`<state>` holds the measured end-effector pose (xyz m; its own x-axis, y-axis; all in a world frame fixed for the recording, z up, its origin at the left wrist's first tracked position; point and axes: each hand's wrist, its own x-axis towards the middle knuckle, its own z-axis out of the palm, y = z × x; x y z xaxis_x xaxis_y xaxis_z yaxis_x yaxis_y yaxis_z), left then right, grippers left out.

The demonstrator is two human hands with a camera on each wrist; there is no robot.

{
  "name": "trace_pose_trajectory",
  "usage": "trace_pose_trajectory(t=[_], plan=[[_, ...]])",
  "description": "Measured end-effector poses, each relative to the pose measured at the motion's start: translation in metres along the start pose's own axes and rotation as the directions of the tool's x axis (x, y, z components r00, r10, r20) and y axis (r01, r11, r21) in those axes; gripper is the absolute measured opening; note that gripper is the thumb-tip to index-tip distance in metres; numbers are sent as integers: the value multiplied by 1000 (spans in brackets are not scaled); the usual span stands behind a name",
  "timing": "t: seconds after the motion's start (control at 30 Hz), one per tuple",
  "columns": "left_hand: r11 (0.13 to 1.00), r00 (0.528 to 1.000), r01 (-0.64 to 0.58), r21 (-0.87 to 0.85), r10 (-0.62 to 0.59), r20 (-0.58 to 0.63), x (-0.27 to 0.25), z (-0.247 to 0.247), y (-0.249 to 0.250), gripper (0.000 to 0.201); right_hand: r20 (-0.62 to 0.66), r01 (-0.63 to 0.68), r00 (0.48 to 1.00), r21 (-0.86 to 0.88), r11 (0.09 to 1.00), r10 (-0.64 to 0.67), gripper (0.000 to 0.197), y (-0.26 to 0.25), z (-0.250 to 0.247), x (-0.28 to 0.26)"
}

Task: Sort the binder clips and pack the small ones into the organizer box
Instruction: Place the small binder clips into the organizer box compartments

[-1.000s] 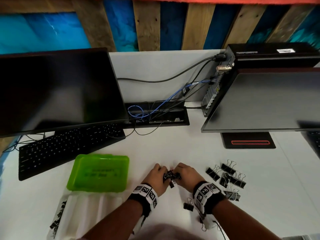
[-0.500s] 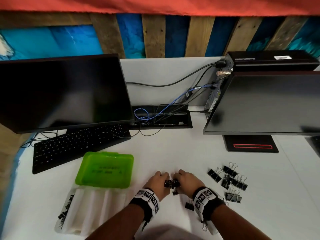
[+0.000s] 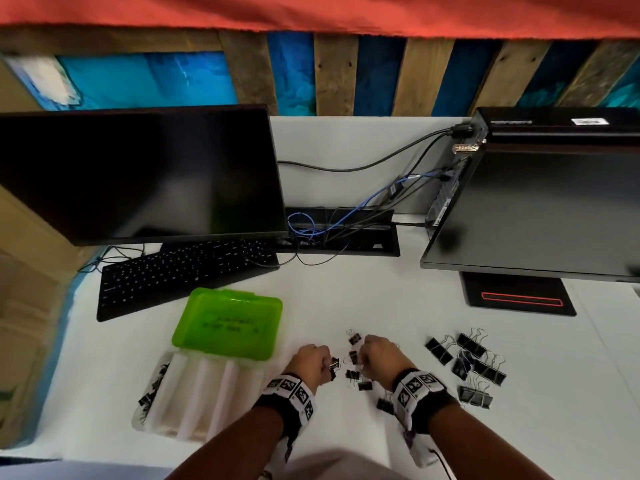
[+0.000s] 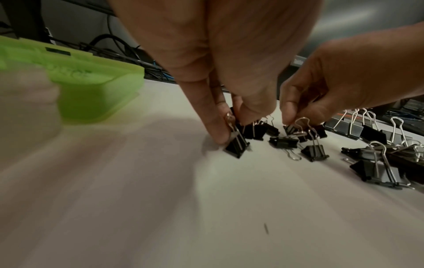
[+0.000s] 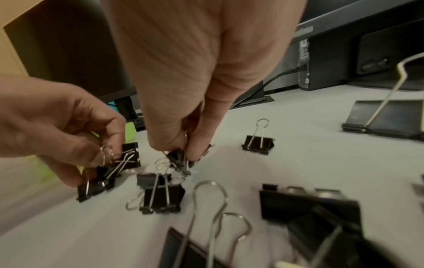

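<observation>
Small black binder clips (image 3: pixel 353 374) lie scattered on the white desk between my hands. My left hand (image 3: pixel 311 362) pinches small clips (image 4: pixel 237 143) by their wire handles, just above the desk. My right hand (image 3: pixel 375 355) pinches another small clip (image 5: pixel 180 159) a little to the right. Large black clips (image 3: pixel 474 365) sit in a pile further right. The organizer box (image 3: pixel 194 400) is open at the left, its green lid (image 3: pixel 228 323) flipped back, with a few small clips (image 3: pixel 152 386) in its leftmost compartment.
A black keyboard (image 3: pixel 180 271) and a monitor (image 3: pixel 138 174) stand behind the box. A second monitor (image 3: pixel 540 209) with its base (image 3: pixel 516 296) is at the right back. A cable tray (image 3: pixel 343 233) sits in the middle back.
My hands have parted: a second ago both held one bunch of small clips together, now each pinches its own clips and several lie loose on the desk between them.
</observation>
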<state>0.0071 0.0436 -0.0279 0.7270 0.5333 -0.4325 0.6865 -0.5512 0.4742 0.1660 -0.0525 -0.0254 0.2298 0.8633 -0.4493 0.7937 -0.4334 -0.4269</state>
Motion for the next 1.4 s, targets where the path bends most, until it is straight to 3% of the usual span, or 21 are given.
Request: trace_pose_trajectory(t=[0.2,0.33,0.4,0.47,0.57,0.8,0.93,1.03,1.17,1.3,1.4], plan=[[980,995,53,-191,-68,-77,-7,-8,-6,17,-12,16,1000,27,1000,-16,35,7,-12,-10],[979,990,37,-200,-63,-126,-16,-17,-9,13,95,84,992,-3,996,-84,67,-10,-9,-12],[976,986,22,-215,-57,-158,-21,-23,-11,12,171,128,979,-78,989,-113,72,-18,-3,-9],[972,980,-5,-234,-42,-196,-29,-30,-14,11,232,163,965,-157,974,-124,58,-24,5,-3],[955,965,-17,-295,-61,-254,-41,-43,-23,9,223,272,952,-292,917,-212,28,-31,16,7],[902,905,8,-431,-190,-381,-83,-77,-67,8,182,146,976,-148,978,-118,19,-55,8,26],[883,830,86,-461,-319,-456,-114,-89,-102,9,171,175,974,-137,975,-151,12,-75,-15,34],[871,775,159,-465,-402,-488,-136,-93,-128,19,72,208,976,-6,978,-207,19,-109,-31,44],[845,748,247,-474,-477,-461,-157,-86,-152,20,-10,394,919,61,917,-394,16,-177,-26,61],[805,731,317,-502,-545,-412,-169,-77,-165,14,35,531,844,90,842,-536,13,-245,3,65],[781,718,362,-509,-582,-382,-173,-74,-167,6,89,568,817,42,822,-569,18,-274,26,68]])
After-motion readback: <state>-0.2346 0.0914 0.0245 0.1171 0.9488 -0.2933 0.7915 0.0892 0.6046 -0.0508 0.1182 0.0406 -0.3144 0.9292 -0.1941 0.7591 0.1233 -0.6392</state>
